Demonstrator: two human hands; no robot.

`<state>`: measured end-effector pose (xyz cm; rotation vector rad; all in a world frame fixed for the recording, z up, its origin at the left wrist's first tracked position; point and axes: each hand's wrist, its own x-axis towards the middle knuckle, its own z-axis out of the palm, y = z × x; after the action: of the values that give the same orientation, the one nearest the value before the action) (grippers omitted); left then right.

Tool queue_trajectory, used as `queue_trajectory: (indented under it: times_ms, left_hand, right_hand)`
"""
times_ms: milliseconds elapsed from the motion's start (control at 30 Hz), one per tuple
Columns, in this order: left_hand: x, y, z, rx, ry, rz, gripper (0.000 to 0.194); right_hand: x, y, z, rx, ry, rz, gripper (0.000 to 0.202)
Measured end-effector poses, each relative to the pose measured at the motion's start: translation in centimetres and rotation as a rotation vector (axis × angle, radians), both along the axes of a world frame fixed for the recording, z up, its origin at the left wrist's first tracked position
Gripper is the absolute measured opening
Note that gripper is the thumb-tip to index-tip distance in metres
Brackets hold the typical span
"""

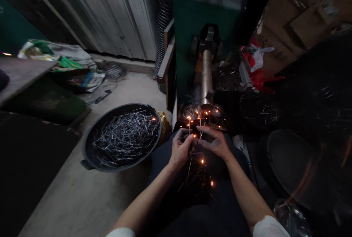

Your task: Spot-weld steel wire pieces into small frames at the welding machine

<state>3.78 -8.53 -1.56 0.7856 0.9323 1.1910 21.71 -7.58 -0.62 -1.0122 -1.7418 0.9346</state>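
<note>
My left hand point(180, 149) is closed, thumb against fingers, on a thin bent metal wire point(189, 127) that stands upright. My right hand point(216, 142) pinches near another upright end of wire point(200, 128), its thumb and fingers close together. Both hands are just below the electrode tip of a welding machine point(206, 83), and orange sparks fly around the wire and fingers. The exact joint at the tip is hidden by glare. More bent wires point(196, 171) lie in the dark between my forearms, over my lap.
A black tub point(88, 156) full of loose bent wires stands on the floor at my left. The machine's green body point(184, 46) rises ahead. At right are a dark round basin point(291, 163), cardboard boxes point(299, 28) and a red plastic bag point(260, 79). A table edge point(27, 72) juts in at far left.
</note>
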Motion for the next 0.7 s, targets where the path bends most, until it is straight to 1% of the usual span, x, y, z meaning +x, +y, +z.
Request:
queue_trajectory:
  times_ms: [67,133,200,267,367,467,567,700]
  left_hand:
    - [0.0,0.1,-0.1,0.012,0.024,0.011,0.033]
    - [0.1,0.6,0.1,0.039,0.053,0.03,0.032]
    - [0.3,1.6,0.7,0.07,0.085,0.047,0.032]
    - [0.5,3.1,1.4,0.098,0.111,0.047,0.032]
    - [0.9,5.3,2.2,0.108,0.123,0.05,0.033]
    - [1.2,6.9,2.2,0.095,0.105,0.061,0.033]
    - [1.3,7.6,2.0,0.095,0.074,0.062,0.034]
    - [1.3,8.0,1.8,0.117,0.08,0.064,0.034]
  right_hand:
    - [0.0,0.0,-0.2,0.006,-0.017,-0.021,0.049]
    - [0.0,0.3,-0.3,0.004,-0.02,-0.094,0.049]
    - [0.2,1.1,-0.3,0.004,-0.026,-0.189,0.036]
    - [0.4,2.2,-0.1,0.01,-0.038,-0.244,0.028]
    - [0.8,3.9,0.3,-0.013,-0.001,-0.246,0.028]
    - [0.9,5.1,0.7,-0.057,0.045,-0.258,0.025]
    - [0.8,5.6,0.8,-0.063,0.045,-0.284,0.021]
    - [0.6,5.8,0.9,-0.042,0.053,-0.312,0.02]
